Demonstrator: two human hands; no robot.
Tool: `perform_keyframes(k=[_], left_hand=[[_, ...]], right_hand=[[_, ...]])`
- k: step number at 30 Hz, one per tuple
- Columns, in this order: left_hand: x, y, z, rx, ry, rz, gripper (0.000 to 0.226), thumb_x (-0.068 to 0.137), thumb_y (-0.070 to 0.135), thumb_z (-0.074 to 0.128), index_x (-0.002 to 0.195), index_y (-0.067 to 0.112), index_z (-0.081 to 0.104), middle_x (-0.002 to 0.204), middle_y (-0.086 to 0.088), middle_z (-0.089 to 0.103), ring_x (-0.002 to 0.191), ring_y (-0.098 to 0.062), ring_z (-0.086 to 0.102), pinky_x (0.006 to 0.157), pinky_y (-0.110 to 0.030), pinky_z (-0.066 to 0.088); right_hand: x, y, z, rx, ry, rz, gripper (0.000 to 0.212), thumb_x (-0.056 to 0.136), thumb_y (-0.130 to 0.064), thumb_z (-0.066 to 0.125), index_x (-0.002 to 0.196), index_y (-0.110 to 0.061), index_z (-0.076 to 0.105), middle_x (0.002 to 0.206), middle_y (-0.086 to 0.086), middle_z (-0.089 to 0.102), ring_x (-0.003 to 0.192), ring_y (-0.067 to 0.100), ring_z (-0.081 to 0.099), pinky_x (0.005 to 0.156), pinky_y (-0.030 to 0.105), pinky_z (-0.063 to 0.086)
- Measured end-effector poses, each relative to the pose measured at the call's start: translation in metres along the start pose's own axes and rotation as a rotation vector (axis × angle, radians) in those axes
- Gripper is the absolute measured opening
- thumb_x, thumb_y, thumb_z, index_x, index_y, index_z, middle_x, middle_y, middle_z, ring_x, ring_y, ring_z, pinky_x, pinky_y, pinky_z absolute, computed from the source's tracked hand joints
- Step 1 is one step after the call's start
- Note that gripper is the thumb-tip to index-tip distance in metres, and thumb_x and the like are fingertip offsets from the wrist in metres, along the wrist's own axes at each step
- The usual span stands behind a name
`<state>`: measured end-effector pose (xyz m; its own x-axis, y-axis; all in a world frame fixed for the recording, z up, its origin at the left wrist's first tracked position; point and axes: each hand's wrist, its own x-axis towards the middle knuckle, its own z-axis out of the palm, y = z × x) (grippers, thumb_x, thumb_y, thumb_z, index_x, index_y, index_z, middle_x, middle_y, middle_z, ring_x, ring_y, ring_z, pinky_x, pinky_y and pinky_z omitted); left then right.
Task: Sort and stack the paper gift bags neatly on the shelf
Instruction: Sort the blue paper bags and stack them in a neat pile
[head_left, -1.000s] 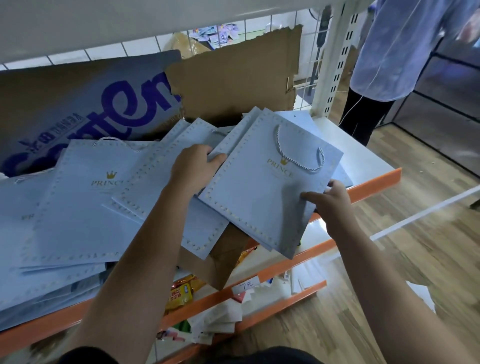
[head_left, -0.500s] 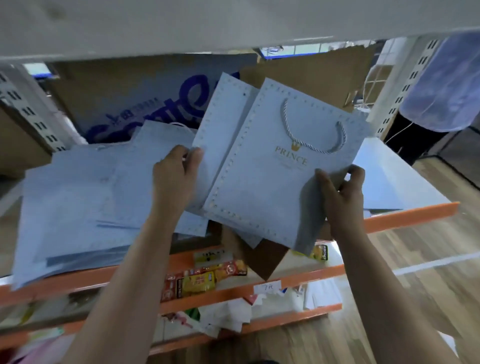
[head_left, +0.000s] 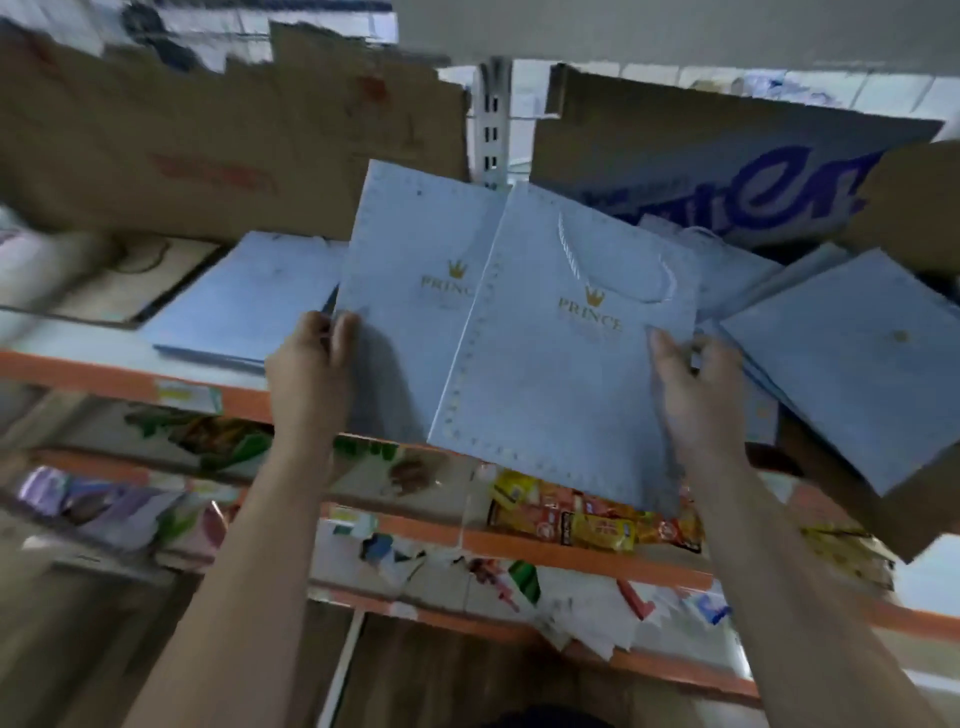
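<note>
Orange-edged shelf (head_left: 78, 370), cardboard backing (head_left: 234, 130): left hand (head_left: 306, 364) pinches rear PRINCE gift bag (head_left: 410, 244) at its edge; right hand (head_left: 696, 400) grips overlapping front PRINCE gift bag (head_left: 545, 384), fingers curled.

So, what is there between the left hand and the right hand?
Head view: the rear gift bag, held by the left hand, and the front gift bag overlapping it, held by the right hand.

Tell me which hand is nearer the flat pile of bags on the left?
Left. The left hand is just right of the pile; the right hand is across the held bags.
</note>
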<state>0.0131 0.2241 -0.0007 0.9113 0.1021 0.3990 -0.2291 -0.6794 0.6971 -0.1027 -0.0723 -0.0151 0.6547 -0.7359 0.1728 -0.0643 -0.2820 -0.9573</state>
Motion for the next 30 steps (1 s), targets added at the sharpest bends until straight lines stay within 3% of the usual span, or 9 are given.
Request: perform_keyframes(k=[3, 6, 9, 14, 17, 19, 25, 27, 30], left_hand=[[0.014, -0.046, -0.03, -0.009, 0.005, -0.047, 0.038, 0.099, 0.034, 0.048, 0.09, -0.001, 0.06, 0.085, -0.021, 0.063, 0.08, -0.034, 0.056, 0.06, -0.031, 0.02], [0.025, -0.08, -0.046, -0.086, -0.039, -0.101, 0.034, 0.098, 0.034, 0.052, 0.082, 0.004, 0.056, 0.069, -0.005, 0.054, 0.064, -0.021, 0.048, 0.053, -0.032, 0.024], [0.04, -0.106, -0.053, -0.137, -0.06, -0.142, 0.034, 0.096, 0.036, 0.055, 0.081, 0.006, 0.057, 0.068, 0.002, 0.053, 0.061, -0.01, 0.047, 0.052, -0.022, 0.032], [0.085, -0.143, -0.054, -0.168, -0.101, -0.228, 0.031, 0.095, 0.039, 0.054, 0.09, 0.01, 0.062, 0.08, 0.003, 0.06, 0.07, -0.008, 0.053, 0.056, -0.023, 0.036], [0.12, -0.162, -0.052, -0.197, -0.11, -0.285, 0.031, 0.094, 0.04, 0.056, 0.1, 0.011, 0.064, 0.09, 0.001, 0.064, 0.082, -0.016, 0.059, 0.062, -0.027, 0.041], [0.141, -0.172, -0.051, -0.203, -0.122, -0.31, 0.029, 0.091, 0.038, 0.06, 0.101, 0.011, 0.064, 0.094, -0.002, 0.065, 0.086, -0.02, 0.06, 0.062, -0.029, 0.041], [0.193, -0.202, -0.047, -0.063, -0.183, -0.311, 0.029, 0.082, 0.038, 0.069, 0.09, 0.011, 0.063, 0.083, -0.002, 0.064, 0.074, -0.018, 0.059, 0.053, -0.028, 0.04], [0.203, -0.215, -0.045, -0.048, -0.193, -0.307, 0.031, 0.081, 0.04, 0.068, 0.087, 0.01, 0.063, 0.082, -0.004, 0.065, 0.076, -0.022, 0.061, 0.054, -0.031, 0.04], [0.217, -0.229, -0.045, -0.006, -0.219, -0.307, 0.035, 0.08, 0.042, 0.068, 0.087, 0.008, 0.061, 0.081, -0.006, 0.064, 0.075, -0.025, 0.061, 0.052, -0.029, 0.037]], right_hand=[[-0.022, -0.004, 0.052, -0.001, -0.05, 0.029, 0.037, 0.088, -0.044, 0.065, 0.094, -0.008, 0.057, 0.084, -0.004, 0.06, 0.073, 0.005, 0.057, 0.07, 0.029, 0.046], [-0.036, -0.008, 0.092, -0.029, -0.058, 0.019, 0.04, 0.083, -0.048, 0.068, 0.098, -0.012, 0.06, 0.087, -0.002, 0.066, 0.081, 0.017, 0.064, 0.076, 0.039, 0.051], [-0.04, -0.017, 0.129, -0.059, -0.073, -0.001, 0.03, 0.087, -0.04, 0.068, 0.1, -0.016, 0.057, 0.089, -0.001, 0.064, 0.085, 0.019, 0.062, 0.075, 0.034, 0.049], [-0.033, -0.034, 0.182, -0.123, -0.066, -0.093, 0.021, 0.091, -0.031, 0.065, 0.099, -0.017, 0.051, 0.083, -0.009, 0.056, 0.074, 0.009, 0.053, 0.054, 0.002, 0.034], [-0.027, -0.046, 0.213, -0.144, -0.109, -0.134, 0.021, 0.092, -0.028, 0.064, 0.103, -0.015, 0.052, 0.085, -0.01, 0.058, 0.07, -0.003, 0.052, 0.053, 0.002, 0.036], [-0.022, -0.051, 0.235, -0.129, -0.133, -0.148, 0.024, 0.092, -0.027, 0.064, 0.105, -0.011, 0.052, 0.088, -0.006, 0.061, 0.072, 0.0, 0.055, 0.054, 0.005, 0.038], [-0.01, -0.057, 0.292, -0.121, -0.226, -0.09, 0.021, 0.092, -0.029, 0.063, 0.105, -0.016, 0.052, 0.092, -0.007, 0.064, 0.077, -0.002, 0.06, 0.054, 0.006, 0.044], [-0.006, -0.054, 0.3, -0.141, -0.214, -0.063, 0.023, 0.092, -0.032, 0.063, 0.106, -0.016, 0.053, 0.094, -0.006, 0.065, 0.08, 0.004, 0.062, 0.061, 0.012, 0.048], [-0.004, -0.051, 0.31, -0.154, -0.206, 0.007, 0.027, 0.092, -0.037, 0.062, 0.108, -0.018, 0.053, 0.101, -0.001, 0.068, 0.086, 0.017, 0.066, 0.071, 0.035, 0.055]])
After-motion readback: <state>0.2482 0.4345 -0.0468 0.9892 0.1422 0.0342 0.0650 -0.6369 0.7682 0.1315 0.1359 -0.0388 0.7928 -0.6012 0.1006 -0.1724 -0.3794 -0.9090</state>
